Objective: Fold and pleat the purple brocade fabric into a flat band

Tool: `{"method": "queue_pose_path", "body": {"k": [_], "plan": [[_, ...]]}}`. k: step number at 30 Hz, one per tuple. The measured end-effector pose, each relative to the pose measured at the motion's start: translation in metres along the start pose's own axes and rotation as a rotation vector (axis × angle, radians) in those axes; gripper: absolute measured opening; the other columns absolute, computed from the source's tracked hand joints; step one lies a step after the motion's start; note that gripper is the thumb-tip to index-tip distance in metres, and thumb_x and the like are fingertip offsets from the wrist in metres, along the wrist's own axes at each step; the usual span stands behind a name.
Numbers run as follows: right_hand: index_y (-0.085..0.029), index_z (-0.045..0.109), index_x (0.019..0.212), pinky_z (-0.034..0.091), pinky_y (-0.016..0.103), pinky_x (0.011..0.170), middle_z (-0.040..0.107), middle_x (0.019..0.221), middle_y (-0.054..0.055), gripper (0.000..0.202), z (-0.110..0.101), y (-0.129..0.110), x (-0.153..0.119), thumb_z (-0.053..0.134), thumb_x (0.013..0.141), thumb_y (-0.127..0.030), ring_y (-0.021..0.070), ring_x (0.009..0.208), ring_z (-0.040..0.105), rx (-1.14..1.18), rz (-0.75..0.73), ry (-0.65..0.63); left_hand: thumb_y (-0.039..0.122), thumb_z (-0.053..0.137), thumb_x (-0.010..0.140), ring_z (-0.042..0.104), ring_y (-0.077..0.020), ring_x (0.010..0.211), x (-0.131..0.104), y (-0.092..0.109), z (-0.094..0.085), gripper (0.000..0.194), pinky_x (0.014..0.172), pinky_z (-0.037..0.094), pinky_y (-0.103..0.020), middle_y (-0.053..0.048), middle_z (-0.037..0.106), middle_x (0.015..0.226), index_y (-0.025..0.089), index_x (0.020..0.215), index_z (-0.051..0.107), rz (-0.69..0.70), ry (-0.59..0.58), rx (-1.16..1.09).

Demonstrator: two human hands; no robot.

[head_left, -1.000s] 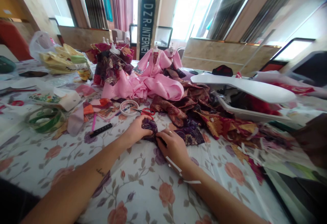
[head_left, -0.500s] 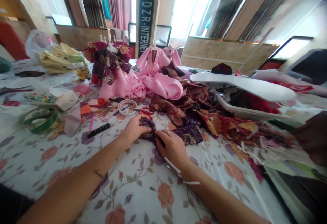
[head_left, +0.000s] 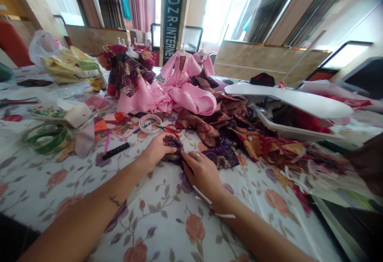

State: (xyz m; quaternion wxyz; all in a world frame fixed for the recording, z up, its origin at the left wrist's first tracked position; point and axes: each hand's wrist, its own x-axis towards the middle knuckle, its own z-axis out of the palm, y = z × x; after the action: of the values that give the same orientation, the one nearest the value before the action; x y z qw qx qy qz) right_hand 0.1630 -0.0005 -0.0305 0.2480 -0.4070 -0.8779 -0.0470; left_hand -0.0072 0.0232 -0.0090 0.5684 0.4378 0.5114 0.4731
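"While the left hand [head_left: 156,150] pinched the dark purple patterned cloth [head_left: 173,144] between thumb and fingers, what was the right hand [head_left: 204,171] doing?" asked one onlooker.

"Its fingertips were drawn close together at the cloth's near-right edge," said the other. "Whether they held anything thin, such as a pin, could not be told."

"And where was the cloth?"

"It was bunched near the centre of the frame, over the floral tablecloth [head_left: 167,218], just below the red-handled scissors [head_left: 165,129]. White strips [head_left: 226,215] lay along the right wrist."

"So which step was it?"

"Fine fingertip work on the gathered folds, by the look of it, and seemingly unfinished. The next move called for a firm left pinch, so the folds did not slip, and a small, careful shift of the right fingertips."
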Motion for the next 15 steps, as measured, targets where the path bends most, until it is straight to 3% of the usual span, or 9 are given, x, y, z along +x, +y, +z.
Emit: {"method": "queue_pose_path", "body": {"k": [8,15], "plan": [[-0.012,0.064,0.113,0.048,0.03,0.071,0.067,0.087,0.01,0.031,-0.0002,-0.0028,-0.0001,0.044,0.089,-0.013,0.0212,0.079,0.059,-0.108,-0.05,-0.057,0.005,0.062,0.063,0.063,-0.0151,0.072,0.0008,-0.0027,-0.0005,0.034,0.066,0.05,-0.027,-0.003,0.067,0.084,0.016,0.094,0.057,-0.004,0.01,-0.051],[-0.014,0.065,0.109,0.048,0.03,0.071,0.066,0.085,0.009,0.028,-0.0042,-0.005,0.002,0.048,0.086,-0.012,0.021,0.079,0.058,-0.098,-0.031,-0.117,0.016,0.075,0.058,0.062,-0.0214,0.086,0.0043,-0.0069,-0.0011,0.042,0.08,0.047,-0.035,-0.005,0.067,0.09,0.017,0.097,0.059,0.206,0.013,0.32]]}}
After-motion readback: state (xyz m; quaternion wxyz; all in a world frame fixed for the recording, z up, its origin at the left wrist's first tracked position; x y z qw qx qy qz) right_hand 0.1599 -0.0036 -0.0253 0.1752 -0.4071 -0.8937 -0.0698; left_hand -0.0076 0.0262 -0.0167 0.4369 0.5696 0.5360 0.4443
